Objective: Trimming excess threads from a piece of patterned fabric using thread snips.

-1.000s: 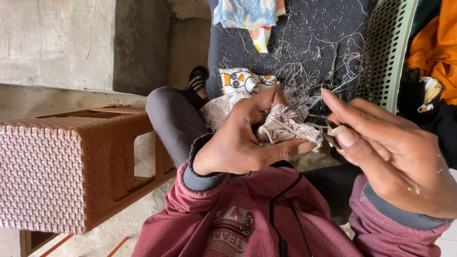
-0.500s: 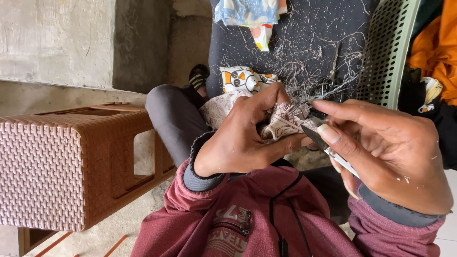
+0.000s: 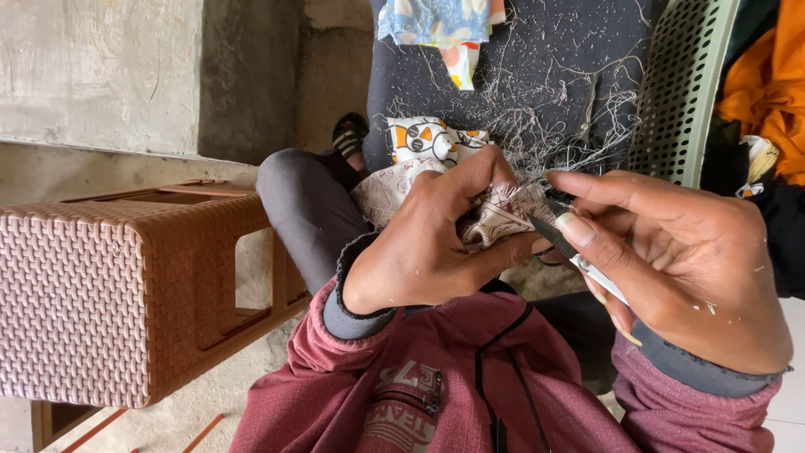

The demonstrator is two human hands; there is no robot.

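We see the left hand (image 3: 423,252) pinching a bunched piece of pale patterned cloth (image 3: 495,214) over the person's lap, fingers clenched around its folds. The right hand (image 3: 679,260) grips small thread snips (image 3: 570,247), blade tip touching the cloth's edge. Beyond lies a dark mat (image 3: 511,67) strewn with loose thread clippings (image 3: 545,126), with printed fabric scraps (image 3: 436,21) at its far edge. A brown woven plastic stool (image 3: 101,294) stands to the left.
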